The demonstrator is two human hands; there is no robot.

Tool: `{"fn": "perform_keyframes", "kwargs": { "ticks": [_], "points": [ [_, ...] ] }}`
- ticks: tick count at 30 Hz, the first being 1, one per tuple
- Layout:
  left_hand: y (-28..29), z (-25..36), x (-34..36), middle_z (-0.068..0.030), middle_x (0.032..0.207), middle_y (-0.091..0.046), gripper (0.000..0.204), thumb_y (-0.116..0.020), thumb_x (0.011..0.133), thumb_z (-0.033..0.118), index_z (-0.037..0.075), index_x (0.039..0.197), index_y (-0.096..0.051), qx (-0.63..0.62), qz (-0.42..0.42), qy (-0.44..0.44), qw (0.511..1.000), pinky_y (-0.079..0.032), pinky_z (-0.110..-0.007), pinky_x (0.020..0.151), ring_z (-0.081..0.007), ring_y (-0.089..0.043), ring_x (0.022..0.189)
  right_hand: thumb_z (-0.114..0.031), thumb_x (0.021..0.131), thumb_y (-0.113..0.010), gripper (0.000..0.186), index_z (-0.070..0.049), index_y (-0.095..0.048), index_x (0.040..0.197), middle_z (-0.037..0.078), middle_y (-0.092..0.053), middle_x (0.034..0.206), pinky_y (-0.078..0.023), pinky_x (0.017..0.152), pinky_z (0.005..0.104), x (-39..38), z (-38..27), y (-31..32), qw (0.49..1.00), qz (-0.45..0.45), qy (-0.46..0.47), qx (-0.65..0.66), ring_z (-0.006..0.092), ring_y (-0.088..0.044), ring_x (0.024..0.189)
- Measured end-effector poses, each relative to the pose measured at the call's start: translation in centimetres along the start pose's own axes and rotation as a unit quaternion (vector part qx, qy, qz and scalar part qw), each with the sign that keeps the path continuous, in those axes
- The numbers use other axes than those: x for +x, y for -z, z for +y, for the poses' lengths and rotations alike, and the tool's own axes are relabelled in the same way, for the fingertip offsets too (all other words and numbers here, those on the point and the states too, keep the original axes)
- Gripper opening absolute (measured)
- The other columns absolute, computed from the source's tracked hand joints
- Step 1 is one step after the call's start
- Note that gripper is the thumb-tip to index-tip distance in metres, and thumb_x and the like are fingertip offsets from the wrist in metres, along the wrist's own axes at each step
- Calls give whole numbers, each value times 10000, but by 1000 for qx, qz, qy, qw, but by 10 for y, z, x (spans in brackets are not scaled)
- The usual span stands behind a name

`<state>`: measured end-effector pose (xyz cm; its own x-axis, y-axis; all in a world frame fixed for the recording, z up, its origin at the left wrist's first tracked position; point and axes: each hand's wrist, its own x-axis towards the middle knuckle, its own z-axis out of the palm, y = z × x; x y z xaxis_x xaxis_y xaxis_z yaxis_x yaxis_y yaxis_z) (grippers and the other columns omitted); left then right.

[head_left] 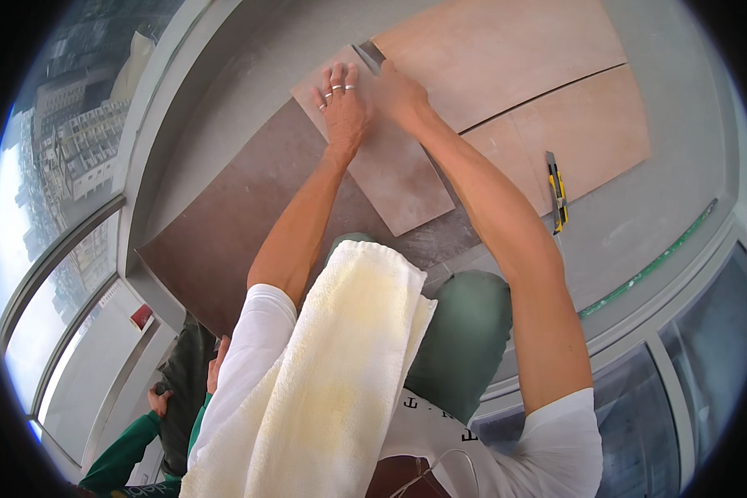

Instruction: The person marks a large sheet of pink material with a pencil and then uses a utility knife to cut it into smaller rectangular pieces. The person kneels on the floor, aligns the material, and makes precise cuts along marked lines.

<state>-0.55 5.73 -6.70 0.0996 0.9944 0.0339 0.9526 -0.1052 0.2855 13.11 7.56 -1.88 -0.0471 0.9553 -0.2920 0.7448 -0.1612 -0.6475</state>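
Note:
My left hand, with rings on several fingers, presses with spread fingertips on a narrow pinkish-tan board laid over a larger darker brown sheet. My right hand is at that board's upper end, beside a dark gap next to a larger tan board; its fingers are smeared, so what they hold is unclear. A yellow-and-black utility knife lies near the edge of another tan panel, to the right of my forearm.
A green strip lies along the grey floor's right rim. Curved glazing borders the left. A co-worker's hand and green sleeve show at lower left. My towel and green-clad knee fill the lower middle.

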Motion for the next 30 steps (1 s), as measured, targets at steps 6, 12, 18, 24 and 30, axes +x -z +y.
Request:
{"fn": "perform_keyframes", "kwargs": {
  "ticks": [6, 12, 18, 24, 30],
  "points": [
    [43, 4, 11, -242, 1619, -179, 1332, -912, 532, 595, 49, 1552, -250, 98, -224, -83, 966, -340, -753, 1028, -450, -149, 1499, -239, 1009, -502, 261, 9, -478, 1090, 252, -696, 953, -545, 778, 515, 2, 6, -3, 999, -21, -22, -24, 427, -685, 904],
    [45, 16, 14, -230, 1628, -148, 1412, -973, 453, 499, 46, 1558, -219, 80, -232, -39, 969, -366, -759, 1008, -444, -130, 1503, -305, 999, -490, 340, 5, -472, 1137, 281, -682, 1034, -504, 849, 543, -6, 8, -4, 998, -36, -35, 25, 463, -655, 986],
    [43, 20, 12, -131, 1633, -163, 1339, -965, 513, 423, 84, 1562, -205, 89, -234, -13, 968, -365, -764, 1021, -386, -141, 1512, -233, 1002, -525, 250, -2, -440, 1048, 253, -686, 871, -527, 755, 533, -68, 36, 10, 998, -46, -1, -31, 441, -679, 862],
    [38, 10, 12, -114, 1646, -143, 1404, -970, 459, 487, 102, 1570, -202, 86, -214, -24, 973, -365, -763, 1016, -364, -125, 1522, -229, 986, -542, 257, -2, -456, 1071, 256, -676, 892, -500, 769, 564, -141, 66, 16, 994, -94, -47, -26, 468, -653, 868],
    [44, 18, 12, -189, 1632, -174, 1386, -964, 470, 505, 71, 1560, -225, 106, -218, -41, 969, -370, -675, 1075, -399, -153, 1510, -246, 996, -541, 251, -31, -439, 1077, 247, -665, 824, -486, 707, 585, -226, 111, 5, 997, -43, -56, -18, 505, -629, 792]
  ]
}}
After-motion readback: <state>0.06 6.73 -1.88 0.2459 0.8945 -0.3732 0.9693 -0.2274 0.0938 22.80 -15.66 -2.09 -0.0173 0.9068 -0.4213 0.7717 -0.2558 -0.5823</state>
